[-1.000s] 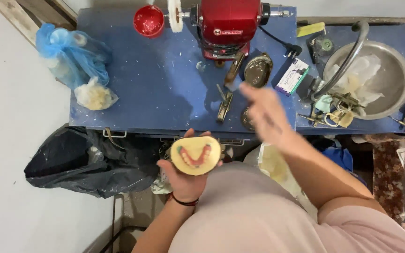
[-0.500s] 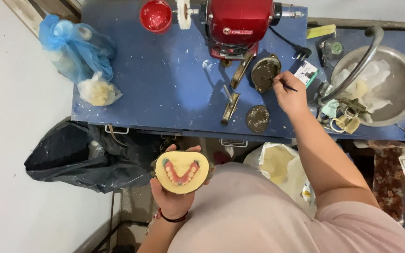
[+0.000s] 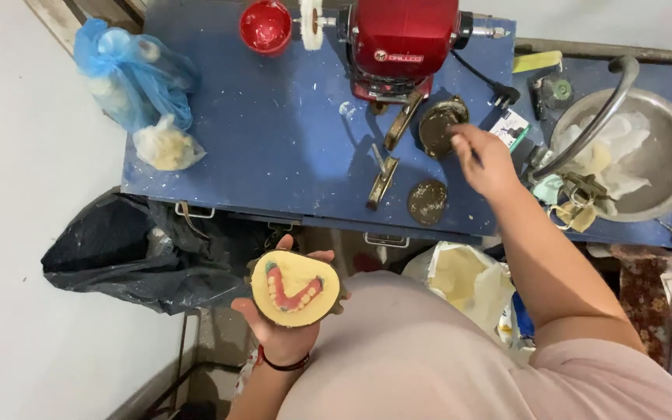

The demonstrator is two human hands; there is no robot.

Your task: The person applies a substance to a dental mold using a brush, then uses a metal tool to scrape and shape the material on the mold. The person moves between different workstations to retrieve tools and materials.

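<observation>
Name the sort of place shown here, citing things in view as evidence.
Probably a dental laboratory workbench: the left hand holds a yellow plaster cast with set teeth, and a red bench motor stands on the blue table.

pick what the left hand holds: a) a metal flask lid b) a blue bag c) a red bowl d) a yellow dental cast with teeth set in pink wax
d: the left hand cradles the yellow cast palm up below the blue table, teeth in a pink arch on top, while the red bowl and blue bag lie on the table, untouched.
</observation>
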